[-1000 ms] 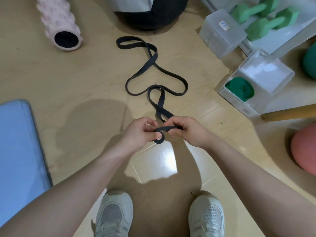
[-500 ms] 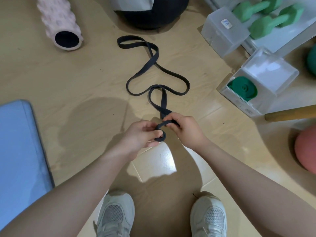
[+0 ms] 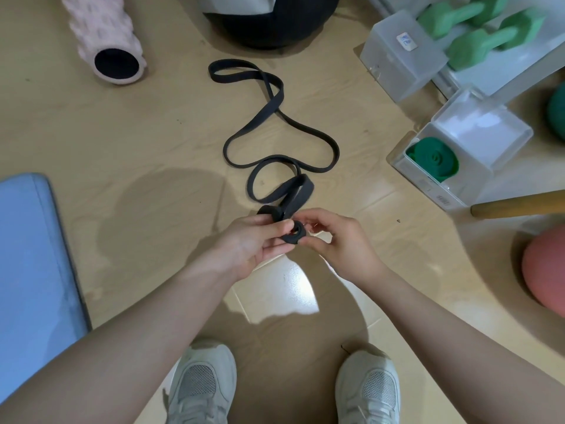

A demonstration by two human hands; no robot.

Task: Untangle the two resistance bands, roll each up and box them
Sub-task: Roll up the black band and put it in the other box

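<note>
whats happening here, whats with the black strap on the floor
A person standing over the floor is rolling up a black resistance band. Both hands pinch a small coil started at its near end: the left hand holds the coil from one side while the right hand works the other. Most of the band lies in loose loops on the floor. A green band, already rolled, sits inside a clear plastic box to the right; a second clear box lies further back.

Floor (image 3: pixel 91 142): beige wood-look tile, glossy, bright glare patch just below the hands.
Mat (image 3: pixel 27 270): blue, far left of the hands.
Light: overhead, soft shadows.
</note>
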